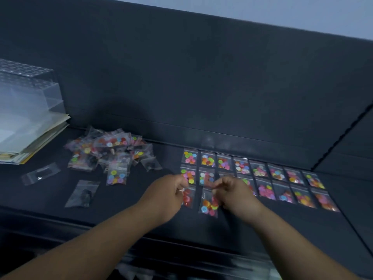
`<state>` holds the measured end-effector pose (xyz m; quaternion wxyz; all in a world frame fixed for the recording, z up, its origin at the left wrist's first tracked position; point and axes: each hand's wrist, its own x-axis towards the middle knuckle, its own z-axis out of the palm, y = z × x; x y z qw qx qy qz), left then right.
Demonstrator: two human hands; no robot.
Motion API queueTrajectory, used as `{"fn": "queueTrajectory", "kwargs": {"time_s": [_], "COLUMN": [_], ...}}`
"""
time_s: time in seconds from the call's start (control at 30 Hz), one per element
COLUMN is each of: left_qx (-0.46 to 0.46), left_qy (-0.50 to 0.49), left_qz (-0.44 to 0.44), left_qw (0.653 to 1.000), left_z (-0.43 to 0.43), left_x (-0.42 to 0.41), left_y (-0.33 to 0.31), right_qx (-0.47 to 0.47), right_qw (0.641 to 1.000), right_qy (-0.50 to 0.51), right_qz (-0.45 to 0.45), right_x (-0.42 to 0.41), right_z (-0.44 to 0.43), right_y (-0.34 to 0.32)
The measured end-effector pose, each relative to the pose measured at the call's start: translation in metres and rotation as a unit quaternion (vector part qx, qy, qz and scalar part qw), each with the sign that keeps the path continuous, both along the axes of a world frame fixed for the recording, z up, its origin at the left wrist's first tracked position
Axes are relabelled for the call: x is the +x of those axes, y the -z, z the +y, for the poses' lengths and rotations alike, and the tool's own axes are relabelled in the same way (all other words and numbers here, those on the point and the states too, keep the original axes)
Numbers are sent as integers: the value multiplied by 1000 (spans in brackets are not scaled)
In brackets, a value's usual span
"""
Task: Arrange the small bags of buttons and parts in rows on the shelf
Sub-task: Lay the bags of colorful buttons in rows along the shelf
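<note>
The left hand [169,196] pinched a clear red-button bag [188,199], the right hand [235,196] a clear mixed-button bag [209,206] (likely slippery plastic); a sliding wrist could have skewed the finished rows [260,171].

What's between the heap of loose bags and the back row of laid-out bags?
Nothing: in the head view only a bare strip of dark shelf separates the heap from the back row.
</note>
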<state>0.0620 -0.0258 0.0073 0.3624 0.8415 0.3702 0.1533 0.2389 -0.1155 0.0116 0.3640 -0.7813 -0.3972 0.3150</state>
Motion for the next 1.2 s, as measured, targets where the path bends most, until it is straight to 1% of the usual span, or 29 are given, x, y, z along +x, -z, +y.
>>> {"fn": "queueTrajectory", "kwargs": {"time_s": [0.03, 0.07, 0.1, 0.13, 0.17, 0.23, 0.3, 0.37, 0.43, 0.6, 0.7, 0.8, 0.9, 1.0, 1.2], "left_qx": [47, 88, 121, 142, 158, 168, 169, 162, 161, 174, 172, 176, 198, 209, 208], "left_qy": [25, 53, 81, 106, 125, 152, 169, 173, 173, 169, 167, 155, 123, 79, -1], "left_qz": [20, 38, 53, 68, 85, 134, 188, 225, 240, 242, 235, 206, 171, 164, 170], "left_qw": [998, 994, 988, 982, 976, 965, 953, 945, 941, 940, 942, 950, 957, 961, 963], "left_z": [-3, -5, -7, -9, -9, -11, -12, -13, -14, -15, -16, -15, -7, 8, 51], "left_x": [1, 2, 3, 4, 5, 5, 5, 6, 7, 8, 7, 4, 0, -12, -56], "left_y": [4, 9, 13, 16, 18, 23, 26, 29, 30, 31, 31, 30, 24, 14, 5], "right_qx": [-2, -4, 3, 21, 37, 41, 17, -9, -26, -28, -29, 2, 31, 66, 68], "right_qw": [997, 984, 964, 947, 937, 921, 902, 891, 882, 870, 875, 884, 891, 888, 874], "right_qy": [-11, -21, -35, -58, -94, -180, -242, -262, -272, -291, -284, -265, -247, -250, -291], "right_qz": [-75, -175, -263, -315, -336, -345, -357, -370, -383, -398, -392, -385, -380, -380, -384], "right_x": [2, 4, 5, 4, 3, 0, -2, 0, 0, 1, 2, 0, -7, -23, -65], "right_z": [-4, -9, -15, -21, -26, -33, -38, -39, -37, -33, -32, -29, -16, 8, 62], "right_y": [4, 9, 13, 14, 17, 24, 31, 35, 35, 39, 41, 36, 22, 10, 1]}}
